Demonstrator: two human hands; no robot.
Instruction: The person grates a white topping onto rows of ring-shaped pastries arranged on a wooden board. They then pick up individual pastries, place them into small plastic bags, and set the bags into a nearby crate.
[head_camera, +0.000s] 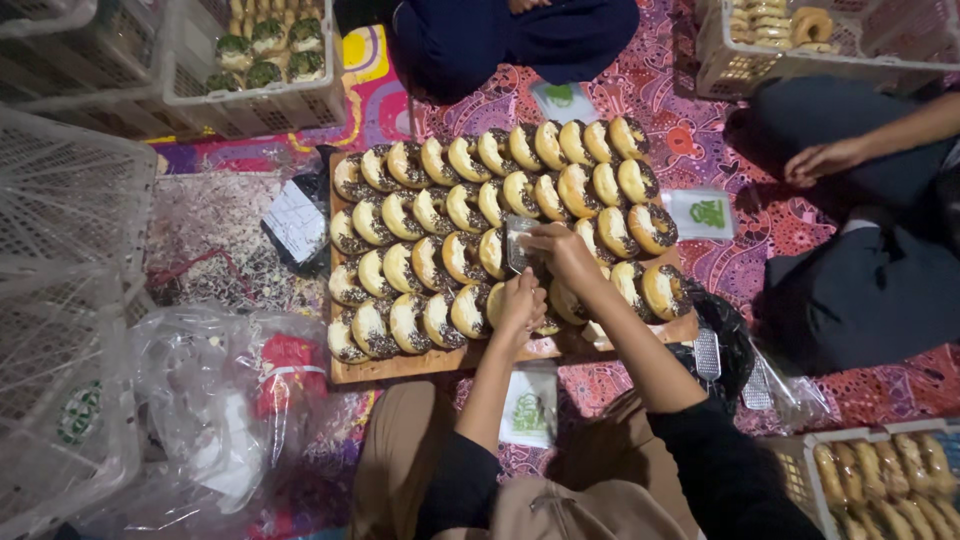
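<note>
Several doughnuts with dark and white topping (420, 215) stand on edge in rows on a wooden board (400, 367) on the floor. My right hand (563, 252) holds a small flat metal grater (519, 243) over the lower middle rows. Just below it, my left hand (520, 303) is closed around something small, too hidden to name, touching the grater's lower edge. Both forearms reach out from black sleeves over my tan-clothed knees.
White plastic crates stand around: one with green-topped doughnuts (262, 50), one with plain doughnuts (780, 25), another at the lower right (885, 480). Clear plastic bags (215, 400) lie at left. Two other people sit opposite and right; one person's hand (825, 160) rests on a knee. A spare grater (707, 352) lies beside the board.
</note>
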